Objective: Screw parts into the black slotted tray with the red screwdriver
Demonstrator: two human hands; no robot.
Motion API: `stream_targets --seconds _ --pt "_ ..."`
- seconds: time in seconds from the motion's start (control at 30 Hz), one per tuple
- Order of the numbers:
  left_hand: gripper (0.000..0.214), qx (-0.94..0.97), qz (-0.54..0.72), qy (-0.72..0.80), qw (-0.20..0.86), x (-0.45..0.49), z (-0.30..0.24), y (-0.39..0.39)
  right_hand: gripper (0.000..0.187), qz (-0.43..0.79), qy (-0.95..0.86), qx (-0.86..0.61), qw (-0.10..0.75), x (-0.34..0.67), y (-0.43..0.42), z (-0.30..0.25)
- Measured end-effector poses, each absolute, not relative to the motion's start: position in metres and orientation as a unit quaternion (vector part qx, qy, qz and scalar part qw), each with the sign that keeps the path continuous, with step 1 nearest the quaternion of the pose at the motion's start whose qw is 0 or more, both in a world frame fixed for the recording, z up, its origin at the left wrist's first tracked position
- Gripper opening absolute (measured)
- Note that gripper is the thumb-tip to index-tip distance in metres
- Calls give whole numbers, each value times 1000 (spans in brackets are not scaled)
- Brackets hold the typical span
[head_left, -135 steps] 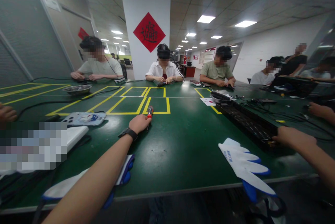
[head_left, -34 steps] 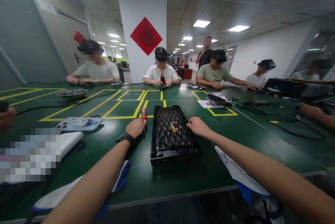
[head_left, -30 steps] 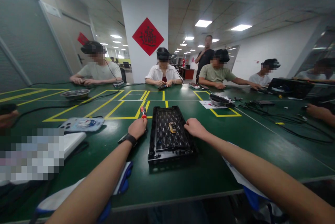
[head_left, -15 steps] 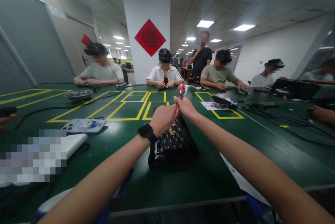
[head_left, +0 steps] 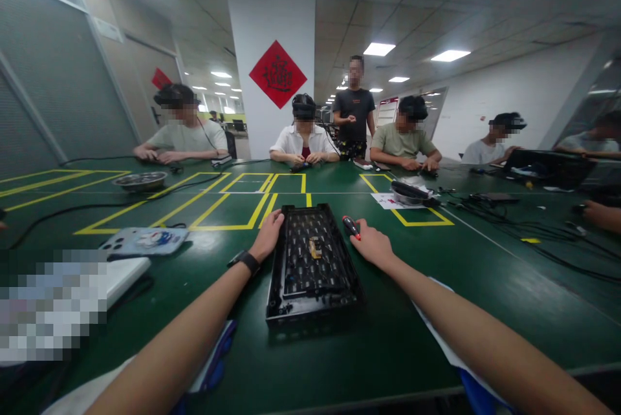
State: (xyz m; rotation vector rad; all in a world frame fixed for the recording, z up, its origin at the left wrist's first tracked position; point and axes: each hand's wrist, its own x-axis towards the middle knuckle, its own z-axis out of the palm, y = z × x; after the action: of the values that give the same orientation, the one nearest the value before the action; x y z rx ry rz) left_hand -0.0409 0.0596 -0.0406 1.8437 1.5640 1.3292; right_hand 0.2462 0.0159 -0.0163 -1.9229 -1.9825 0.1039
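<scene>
A black plastic casing (head_left: 317, 282), shaped like a shallow tray with rows of rounded bumps inside, lies on the green table in front of me. A small gold-brown piece (head_left: 315, 248) rests in its middle. My left hand (head_left: 266, 235) grips the casing's far left edge, fingers closed against its side. Just off the opposite edge, my right hand (head_left: 373, 244) is closed around a screwdriver (head_left: 350, 226) with a red-and-black handle. The handle's rounded end points away from me; its shaft is hidden in the hand.
A phone (head_left: 145, 240) and a blurred white object (head_left: 129, 273) lie at left. Metal bowls stand farther off, left (head_left: 140, 181) and right (head_left: 410, 194). Black cables (head_left: 504, 224) spread across the right side. Several people (head_left: 305, 137) sit opposite; one person (head_left: 356, 111) stands.
My hands, together on the screwdriver above the casing, have parted and lowered. The left moved to the casing's left edge; the right carried the screwdriver down to the right. The standing person shifted left.
</scene>
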Motion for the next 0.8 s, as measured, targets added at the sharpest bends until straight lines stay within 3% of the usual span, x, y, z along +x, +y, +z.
stream_targets --seconds 0.2,0.4,0.5,0.63,0.8 --pt "49 658 488 535 205 -39 -46 48 42 -33 -727 -677 106 245 16 -13" --pt "54 666 427 563 238 -44 -44 58 47 -22 -738 -669 86 246 11 -3" --pt "56 668 420 564 244 -46 -41 64 47 -50 -750 -649 118 239 9 12" --pt "49 655 421 590 214 -46 -44 69 33 -77 -869 -453 184 218 10 27" --pt "46 676 422 573 191 -46 -46 68 40 -55 -964 -245 88 190 24 20"
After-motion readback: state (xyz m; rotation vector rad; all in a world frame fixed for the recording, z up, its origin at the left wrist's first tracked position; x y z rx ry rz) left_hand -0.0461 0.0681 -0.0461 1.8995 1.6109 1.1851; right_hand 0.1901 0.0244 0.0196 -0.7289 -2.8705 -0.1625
